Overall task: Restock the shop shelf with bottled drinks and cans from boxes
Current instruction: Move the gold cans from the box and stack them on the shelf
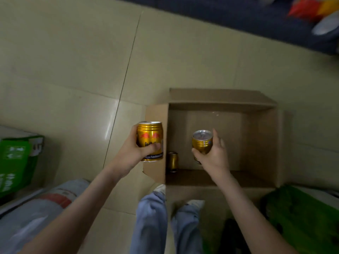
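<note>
An open cardboard box [260, 143] stands on the tiled floor in front of my feet. My left hand [134, 153] grips a gold can [149, 139] with red print, upright, just left of the box's left flap. My right hand [212, 154] holds a second gold can [201, 142] above the inside of the box. A third gold can [173, 161] stands alone on the box floor in the near left corner. Apart from that can, the box floor is bare.
A green carton [16, 162] and a grey wrapped pack [36, 208] lie at the left. Another green carton [300, 213] sits at the lower right. A dark shelf base [238, 17] runs along the top, with colourful packets [315, 8] at the far right.
</note>
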Demonstrator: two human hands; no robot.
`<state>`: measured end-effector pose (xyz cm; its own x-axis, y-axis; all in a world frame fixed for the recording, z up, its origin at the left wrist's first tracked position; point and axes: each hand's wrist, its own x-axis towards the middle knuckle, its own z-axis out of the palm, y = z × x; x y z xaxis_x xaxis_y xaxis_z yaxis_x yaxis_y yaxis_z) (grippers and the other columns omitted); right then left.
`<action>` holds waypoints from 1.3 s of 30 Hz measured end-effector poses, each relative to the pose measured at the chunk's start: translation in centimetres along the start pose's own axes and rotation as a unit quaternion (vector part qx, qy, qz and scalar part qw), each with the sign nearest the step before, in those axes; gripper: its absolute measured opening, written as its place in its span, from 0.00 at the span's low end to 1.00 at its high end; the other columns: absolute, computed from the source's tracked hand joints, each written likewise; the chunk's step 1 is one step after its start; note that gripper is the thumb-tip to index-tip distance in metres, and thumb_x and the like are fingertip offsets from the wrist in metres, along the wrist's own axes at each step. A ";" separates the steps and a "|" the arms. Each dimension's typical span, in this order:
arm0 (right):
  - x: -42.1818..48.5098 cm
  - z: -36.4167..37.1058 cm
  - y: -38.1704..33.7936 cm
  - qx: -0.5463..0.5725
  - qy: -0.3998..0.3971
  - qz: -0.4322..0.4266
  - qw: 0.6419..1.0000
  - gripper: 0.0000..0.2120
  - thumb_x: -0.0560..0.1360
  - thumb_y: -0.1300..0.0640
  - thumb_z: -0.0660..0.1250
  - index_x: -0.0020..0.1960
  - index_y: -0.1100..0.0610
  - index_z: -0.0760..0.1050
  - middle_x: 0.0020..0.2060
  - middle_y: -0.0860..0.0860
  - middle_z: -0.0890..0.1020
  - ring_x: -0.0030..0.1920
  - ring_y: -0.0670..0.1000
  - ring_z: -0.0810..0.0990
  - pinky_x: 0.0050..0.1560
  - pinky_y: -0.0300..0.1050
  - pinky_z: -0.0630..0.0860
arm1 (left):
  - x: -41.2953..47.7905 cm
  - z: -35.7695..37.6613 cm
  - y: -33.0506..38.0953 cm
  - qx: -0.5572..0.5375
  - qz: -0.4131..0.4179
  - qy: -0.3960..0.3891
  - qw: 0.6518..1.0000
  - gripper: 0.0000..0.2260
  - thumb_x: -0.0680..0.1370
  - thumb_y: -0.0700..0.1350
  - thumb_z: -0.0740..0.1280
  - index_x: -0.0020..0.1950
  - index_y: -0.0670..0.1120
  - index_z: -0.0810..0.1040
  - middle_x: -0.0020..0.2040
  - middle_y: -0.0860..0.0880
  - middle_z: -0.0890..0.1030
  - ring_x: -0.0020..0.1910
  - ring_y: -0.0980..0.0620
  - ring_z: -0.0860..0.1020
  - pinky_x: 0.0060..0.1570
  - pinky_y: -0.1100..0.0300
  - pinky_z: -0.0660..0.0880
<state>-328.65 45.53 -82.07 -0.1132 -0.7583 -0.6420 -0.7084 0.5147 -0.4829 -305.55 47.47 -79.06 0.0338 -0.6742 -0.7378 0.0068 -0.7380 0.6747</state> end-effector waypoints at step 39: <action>-116.9 -20.8 6.5 0.365 0.753 -0.049 0.544 0.30 0.64 0.52 0.77 0.62 0.50 0.69 0.52 0.49 0.82 0.50 0.48 0.83 0.52 0.49 0.80 | -103.9 29.8 7.5 0.167 0.328 -0.807 0.462 0.28 0.60 0.51 0.77 0.58 0.50 0.77 0.54 0.48 0.83 0.56 0.48 0.80 0.58 0.50 0.75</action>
<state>-334.50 129.21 2.22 -0.9328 0.0195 0.3600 -0.3588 0.0459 -0.9323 -338.78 111.18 2.08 -0.8716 0.3010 0.3870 0.3604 -0.1420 0.9219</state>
